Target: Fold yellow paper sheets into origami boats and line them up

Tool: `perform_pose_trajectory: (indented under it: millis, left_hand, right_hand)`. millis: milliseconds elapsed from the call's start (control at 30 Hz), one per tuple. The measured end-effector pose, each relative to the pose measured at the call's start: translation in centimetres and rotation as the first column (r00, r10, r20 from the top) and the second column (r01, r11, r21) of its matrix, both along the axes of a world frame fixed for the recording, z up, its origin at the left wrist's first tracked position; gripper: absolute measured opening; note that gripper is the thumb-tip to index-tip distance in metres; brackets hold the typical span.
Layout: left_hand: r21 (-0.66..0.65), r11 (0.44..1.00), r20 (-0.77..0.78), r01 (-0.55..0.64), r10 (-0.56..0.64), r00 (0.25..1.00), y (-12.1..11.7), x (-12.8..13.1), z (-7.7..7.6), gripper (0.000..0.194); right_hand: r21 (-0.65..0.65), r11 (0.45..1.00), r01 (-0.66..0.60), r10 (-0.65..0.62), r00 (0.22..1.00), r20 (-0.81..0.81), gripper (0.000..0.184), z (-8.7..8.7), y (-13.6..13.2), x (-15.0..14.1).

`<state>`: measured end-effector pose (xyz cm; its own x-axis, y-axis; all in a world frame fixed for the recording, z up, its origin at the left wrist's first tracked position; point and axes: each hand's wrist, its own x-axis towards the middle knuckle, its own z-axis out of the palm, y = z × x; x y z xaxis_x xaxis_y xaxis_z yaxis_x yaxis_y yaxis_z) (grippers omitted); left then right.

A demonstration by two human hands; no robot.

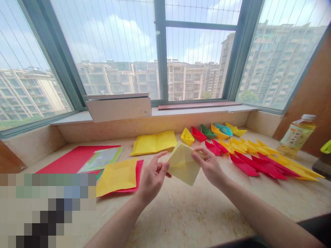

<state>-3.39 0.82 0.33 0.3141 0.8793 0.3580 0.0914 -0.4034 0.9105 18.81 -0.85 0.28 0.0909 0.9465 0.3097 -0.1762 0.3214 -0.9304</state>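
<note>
Between my two hands, above the stone counter, is a folded square of yellow paper [184, 165], turned so a corner points down. My left hand [156, 172] pinches its left corner with the thumb in front. At its right corner, my right hand [207, 162] is closed on the paper in a thumb-and-finger grip. Faint crease lines cross the paper's face. Just beyond the hands, folded paper boats stand on the counter, among them a yellow boat [187, 136], a red boat [198, 133] and a green boat [208, 131].
Several flat yellow boats [248, 146] and red folded boats [261, 165] lie at right, near a drink bottle [297, 136]. Yellow sheets [155, 142], a yellow-and-red stack [117, 177] and red paper [69, 158] lie left. A white box [119, 108] rests on the windowsill.
</note>
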Motion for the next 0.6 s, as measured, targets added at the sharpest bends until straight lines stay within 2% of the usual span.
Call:
perform_pose_trajectory:
  millis: [133,233,433,600]
  left_hand:
    - [-0.043,0.994,-0.011,0.1,-0.101,0.995,0.3,0.2,-0.5,0.04]
    - [-0.069,0.99,-0.057,0.121,-0.125,0.991,0.1,0.6,-0.6,0.038]
    - [-0.089,0.99,-0.032,0.109,-0.112,0.993,-0.4,0.7,-0.3,0.035]
    - [-0.114,0.978,-0.003,0.177,-0.179,0.984,-0.2,0.5,-0.3,0.036]
  right_hand:
    - [0.008,1.0,-0.02,0.02,1.0,0.01,0.05,-0.1,0.0,-0.1]
    - [-0.01,0.998,-0.062,0.062,0.997,0.054,0.059,-0.7,-0.1,-0.4]
    - [-0.009,0.996,-0.086,0.086,0.987,0.132,0.05,-1.8,0.1,-0.7]
    - [0.022,0.986,-0.163,0.154,0.964,0.217,0.046,-1.4,0.2,0.0]
